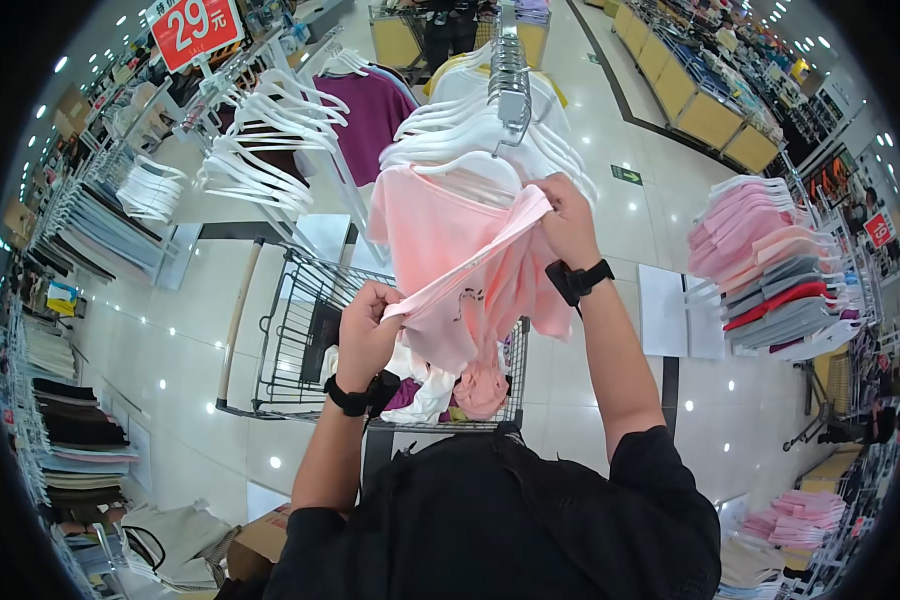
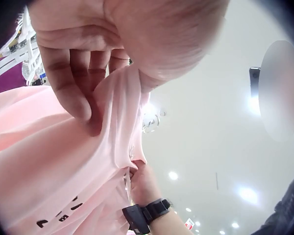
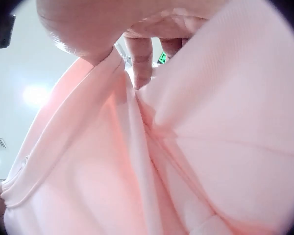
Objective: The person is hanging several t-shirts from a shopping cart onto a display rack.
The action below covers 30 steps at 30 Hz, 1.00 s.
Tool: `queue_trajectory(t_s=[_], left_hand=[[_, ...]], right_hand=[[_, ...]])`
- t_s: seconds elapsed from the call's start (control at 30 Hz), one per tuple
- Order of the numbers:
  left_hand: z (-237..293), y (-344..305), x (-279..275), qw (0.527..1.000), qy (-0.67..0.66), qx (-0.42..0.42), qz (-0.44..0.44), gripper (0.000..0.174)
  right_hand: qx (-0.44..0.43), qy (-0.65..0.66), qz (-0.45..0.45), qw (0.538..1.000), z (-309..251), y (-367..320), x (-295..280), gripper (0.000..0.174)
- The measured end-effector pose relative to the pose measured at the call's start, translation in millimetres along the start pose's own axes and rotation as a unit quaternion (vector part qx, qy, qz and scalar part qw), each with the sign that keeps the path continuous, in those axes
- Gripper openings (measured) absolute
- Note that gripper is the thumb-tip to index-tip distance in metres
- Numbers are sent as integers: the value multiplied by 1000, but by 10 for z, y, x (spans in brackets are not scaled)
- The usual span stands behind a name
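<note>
A pink T-shirt with small black lettering is stretched between both hands in the head view. My left hand pinches one end of its neckband. The left wrist view shows the thumb and fingers of that hand on the folded pink cloth. At the other end, my right hand grips the neckband near the shoulder, with the cloth bunched under the thumb in the right wrist view. A white hanger shows at the shirt's neck opening, just in front of the rack.
Below the shirt stands a wire shopping cart with crumpled pink and white clothes in it. White hangers crowd the metal rack ahead. Another rack with a purple shirt is at left. Folded pink garments hang at right.
</note>
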<state>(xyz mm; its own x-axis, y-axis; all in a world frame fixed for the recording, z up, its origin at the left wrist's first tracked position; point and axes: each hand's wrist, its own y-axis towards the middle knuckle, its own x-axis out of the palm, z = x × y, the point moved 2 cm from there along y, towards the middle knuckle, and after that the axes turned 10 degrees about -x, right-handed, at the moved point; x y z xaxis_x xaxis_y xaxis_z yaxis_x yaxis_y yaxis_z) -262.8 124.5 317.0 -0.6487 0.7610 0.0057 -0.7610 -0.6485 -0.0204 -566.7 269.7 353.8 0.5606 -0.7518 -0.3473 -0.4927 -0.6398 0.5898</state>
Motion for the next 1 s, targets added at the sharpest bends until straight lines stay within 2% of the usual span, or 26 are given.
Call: queue_trajectory(t_s=[0.07, 0.1, 0.17, 0.2, 0.27, 0.4, 0.47, 0.5, 0.53, 0.57, 0.63, 0.67, 0.7, 0.73, 0.77, 0.8, 0.87, 0.9, 1.0], left_hand=[[-19, 1, 9, 1000, -2, -1, 5, 10], [-28, 11, 21, 1000, -3, -2, 8, 10], [-33, 15, 89, 1000, -7, -1, 10, 10], [-43, 8, 140, 1000, -9, -3, 15, 10], [-174, -25, 280, 1000, -26, -12, -5, 11], [-473, -275, 695, 994, -12, -35, -104, 15], [-589, -391, 874, 988, -1, -39, -147, 12], [-547, -443, 945, 986, -12, -53, -158, 12], [-510, -486, 987, 983, -21, -67, -169, 13], [-536, -483, 992, 982, -23, -64, -178, 13], [-568, -462, 988, 976, -9, -74, -206, 10], [-514, -480, 962, 974, -10, -71, -214, 10], [-359, -515, 928, 938, -167, -211, -220, 13], [-289, -568, 890, 858, -315, -343, -216, 17], [-630, -496, 785, 865, -294, -257, -314, 25], [-610, -520, 689, 864, -293, -257, -319, 25], [-575, -589, 500, 803, -395, -347, -282, 25], [-548, -608, 370, 785, -413, -330, -322, 28], [-447, -823, 15, 810, -377, -346, -285, 31]], right_hand=[[-47, -72, 84, 993, -131, -26, -70, 16], [-48, -75, 85, 992, -98, -90, -88, 16], [-37, -44, 196, 979, 4, -262, -212, 22], [-2, -91, 210, 973, -62, -389, -268, 29], [4, -34, 315, 948, 118, -732, -315, 32], [111, 53, 429, 895, -263, -1368, -432, 37], [64, 17, 463, 884, -138, -1803, -556, 34], [66, 44, 473, 878, -291, -1961, -575, 18], [63, 38, 478, 875, -286, -2198, -611, 18], [56, -3, 485, 873, -196, -2483, -682, 9], [47, -49, 495, 866, -319, -2817, -694, 13], [25, -65, 480, 874, -468, -2926, -663, 21], [3, -81, 464, 882, -602, -3019, -621, 31], [2, -86, 468, 880, -650, -3170, -640, 31], [-9, -148, 349, 925, -670, -3302, -669, 33], [-19, -206, 224, 952, -772, -3316, -622, 35], [-15, -237, 226, 945, -960, -3378, -497, 34], [-22, -259, 202, 944, -1090, -3376, -412, 31], [-50, -266, 176, 946, -1291, -3413, -95, 30]])
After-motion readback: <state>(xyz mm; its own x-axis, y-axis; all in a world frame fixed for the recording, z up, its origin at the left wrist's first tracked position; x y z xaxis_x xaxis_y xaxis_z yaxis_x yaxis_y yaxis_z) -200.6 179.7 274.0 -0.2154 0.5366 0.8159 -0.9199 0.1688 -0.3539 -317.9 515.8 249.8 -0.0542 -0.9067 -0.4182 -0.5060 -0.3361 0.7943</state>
